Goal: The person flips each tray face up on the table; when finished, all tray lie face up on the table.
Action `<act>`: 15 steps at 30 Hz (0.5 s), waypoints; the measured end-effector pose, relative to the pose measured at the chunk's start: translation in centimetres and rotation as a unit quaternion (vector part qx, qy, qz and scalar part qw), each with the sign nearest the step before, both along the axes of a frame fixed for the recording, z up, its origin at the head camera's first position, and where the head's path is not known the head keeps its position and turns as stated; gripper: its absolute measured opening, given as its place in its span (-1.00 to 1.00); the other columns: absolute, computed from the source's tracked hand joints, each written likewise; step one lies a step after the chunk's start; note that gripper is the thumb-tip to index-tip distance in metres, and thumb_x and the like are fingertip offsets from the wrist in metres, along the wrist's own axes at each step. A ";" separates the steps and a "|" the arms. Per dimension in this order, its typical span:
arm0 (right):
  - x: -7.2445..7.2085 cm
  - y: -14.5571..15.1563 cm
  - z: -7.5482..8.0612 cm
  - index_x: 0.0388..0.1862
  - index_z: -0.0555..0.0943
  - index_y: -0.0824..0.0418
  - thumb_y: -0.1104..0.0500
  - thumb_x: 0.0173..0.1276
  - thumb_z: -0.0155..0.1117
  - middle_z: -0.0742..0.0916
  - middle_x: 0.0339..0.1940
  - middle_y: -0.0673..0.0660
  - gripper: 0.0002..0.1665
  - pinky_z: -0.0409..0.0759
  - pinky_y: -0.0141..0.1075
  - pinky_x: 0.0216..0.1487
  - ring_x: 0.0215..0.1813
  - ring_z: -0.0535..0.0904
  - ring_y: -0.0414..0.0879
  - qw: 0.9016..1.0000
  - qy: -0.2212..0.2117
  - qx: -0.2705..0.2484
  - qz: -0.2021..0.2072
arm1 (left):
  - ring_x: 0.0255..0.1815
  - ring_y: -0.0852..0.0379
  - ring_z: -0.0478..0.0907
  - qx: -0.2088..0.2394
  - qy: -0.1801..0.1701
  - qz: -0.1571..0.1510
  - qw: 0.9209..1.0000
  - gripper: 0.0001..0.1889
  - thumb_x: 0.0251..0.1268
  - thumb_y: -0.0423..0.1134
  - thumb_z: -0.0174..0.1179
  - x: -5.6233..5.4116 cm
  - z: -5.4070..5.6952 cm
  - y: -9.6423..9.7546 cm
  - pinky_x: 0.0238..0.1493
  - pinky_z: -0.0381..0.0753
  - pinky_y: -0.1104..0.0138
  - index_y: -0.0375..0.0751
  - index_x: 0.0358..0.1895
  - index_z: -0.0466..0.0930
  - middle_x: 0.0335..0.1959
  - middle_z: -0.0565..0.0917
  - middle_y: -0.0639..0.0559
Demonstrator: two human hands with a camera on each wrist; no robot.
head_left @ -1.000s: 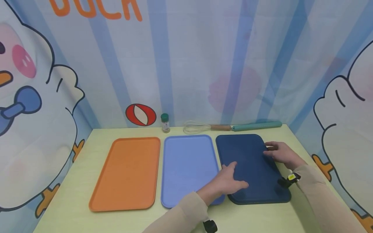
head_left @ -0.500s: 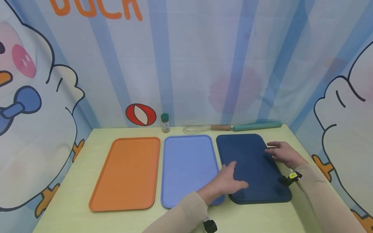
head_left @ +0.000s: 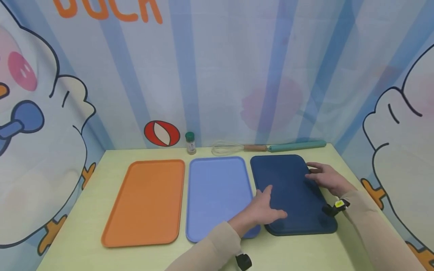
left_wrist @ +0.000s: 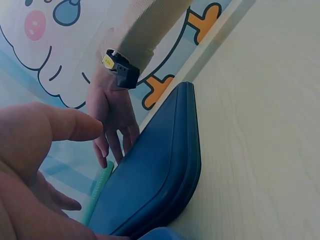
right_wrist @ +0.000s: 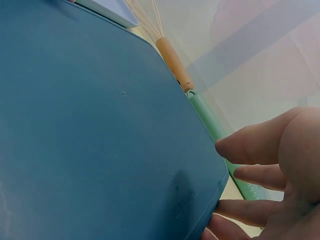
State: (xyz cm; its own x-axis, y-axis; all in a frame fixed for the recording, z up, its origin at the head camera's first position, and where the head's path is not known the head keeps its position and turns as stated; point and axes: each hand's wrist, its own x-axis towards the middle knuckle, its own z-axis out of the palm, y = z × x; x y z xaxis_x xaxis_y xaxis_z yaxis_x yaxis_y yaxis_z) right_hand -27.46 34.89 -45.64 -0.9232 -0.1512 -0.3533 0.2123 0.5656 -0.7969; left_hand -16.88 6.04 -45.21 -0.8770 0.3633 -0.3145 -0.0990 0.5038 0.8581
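One smooth, round-cornered navy tray [head_left: 295, 197]

Along the back of the pale yellow table [head_left: 79, 226], I saw a small green-capped bottle [head_left: 190, 143] standing upright, a whisk [head_left: 246, 148] lying to its right, and a green stick [head_left: 297, 146] just past the whisk's wooden handle [head_left: 255, 148]. Behind them I faced a blue-striped cloth [head_left: 220, 67] printed with orange letters [head_left: 130, 18], a red oval [head_left: 162, 133] and white birds [head_left: 40, 188].

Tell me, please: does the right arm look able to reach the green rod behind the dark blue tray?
Probably yes. The right grip is at the right edge of the dark blue tray, and nothing visible stands between it and the green rod; a forward stretch should suffice.
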 end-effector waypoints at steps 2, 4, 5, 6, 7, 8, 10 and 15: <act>0.0 0.0 0.1 0.72 -0.13 0.41 0.20 0.65 0.10 0.04 0.63 0.67 -0.10 0.19 0.36 0.53 0.61 0.04 0.58 1.000 0.000 -0.003 -0.003 | 0.74 -0.21 -0.09 -0.002 0.001 -0.002 1.000 0.02 0.32 0.01 0.45 0.0 0.1 -0.1 0.55 0.24 -0.22 0.06 0.73 0.01 0.75 -0.06 -0.18; 0.0 0.0 0.1 0.72 -0.13 0.42 0.21 0.65 0.10 0.03 0.63 0.66 -0.10 0.19 0.35 0.54 0.62 0.03 0.58 1.000 -0.003 -0.010 -0.006 | 0.74 -0.20 -0.09 -0.006 0.002 -0.002 1.000 0.02 0.32 0.01 0.46 0.1 0.1 -0.1 0.55 0.24 -0.22 0.06 0.73 0.00 0.75 -0.05 -0.17; 0.1 0.1 0.1 0.72 -0.13 0.42 0.22 0.65 0.10 0.02 0.64 0.64 -0.10 0.19 0.34 0.54 0.62 0.02 0.56 1.000 -0.004 -0.014 -0.008 | 0.74 -0.20 -0.08 -0.008 0.002 -0.002 1.000 0.03 0.31 0.01 0.46 0.1 0.1 -0.1 0.55 0.24 -0.22 0.07 0.73 0.01 0.75 -0.04 -0.16; 0.2 0.1 0.2 0.72 -0.14 0.42 0.22 0.65 0.09 0.01 0.65 0.63 -0.10 0.19 0.34 0.55 0.63 0.01 0.56 1.000 -0.006 -0.018 -0.009 | 0.74 -0.20 -0.08 -0.010 0.003 -0.003 1.000 0.03 0.31 0.01 0.47 0.1 0.1 -0.2 0.55 0.24 -0.22 0.07 0.73 0.01 0.75 -0.04 -0.16; 0.2 0.1 0.2 0.72 -0.14 0.42 0.22 0.65 0.09 0.01 0.66 0.62 -0.10 0.18 0.34 0.55 0.63 0.00 0.55 1.000 -0.008 -0.023 -0.011 | 0.74 -0.20 -0.08 -0.011 0.004 -0.003 1.000 0.03 0.30 0.01 0.47 0.1 0.1 -0.2 0.54 0.24 -0.22 0.07 0.73 0.01 0.74 -0.03 -0.16; 0.2 0.2 0.2 0.72 -0.15 0.43 0.22 0.66 0.09 0.00 0.66 0.61 -0.10 0.18 0.34 0.55 0.64 0.00 0.55 1.000 -0.011 -0.025 -0.013 | 0.74 -0.19 -0.07 -0.012 0.004 -0.002 1.000 0.03 0.30 0.01 0.47 0.2 0.1 -0.2 0.54 0.25 -0.22 0.07 0.72 0.02 0.74 -0.03 -0.16; 0.2 0.3 0.3 0.71 -0.15 0.43 0.23 0.66 0.08 0.00 0.66 0.60 -0.11 0.19 0.33 0.55 0.64 -0.01 0.55 0.999 -0.015 -0.028 -0.016 | 0.74 -0.19 -0.07 -0.013 0.004 -0.003 1.000 0.03 0.29 0.01 0.48 0.2 0.1 -0.2 0.54 0.25 -0.22 0.08 0.72 0.03 0.74 -0.02 -0.15; 0.2 0.3 0.7 0.72 -0.14 0.42 0.22 0.66 0.07 0.02 0.66 0.61 -0.11 0.21 0.32 0.55 0.64 -0.01 0.54 0.999 -0.022 -0.033 -0.026 | 0.74 -0.18 -0.08 -0.013 0.004 -0.003 1.000 0.04 0.27 0.01 0.49 0.1 0.0 -0.1 0.54 0.25 -0.22 0.11 0.72 0.04 0.74 -0.02 -0.14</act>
State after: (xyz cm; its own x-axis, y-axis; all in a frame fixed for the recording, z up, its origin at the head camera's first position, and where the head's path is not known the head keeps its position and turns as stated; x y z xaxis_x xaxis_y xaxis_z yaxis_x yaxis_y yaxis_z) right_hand -27.24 35.23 -44.97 -0.9144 -0.1270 -0.3843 0.2756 0.4999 -0.8210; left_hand -16.82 5.95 -45.19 -0.8775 0.3604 -0.3165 -0.0885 0.5269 0.8453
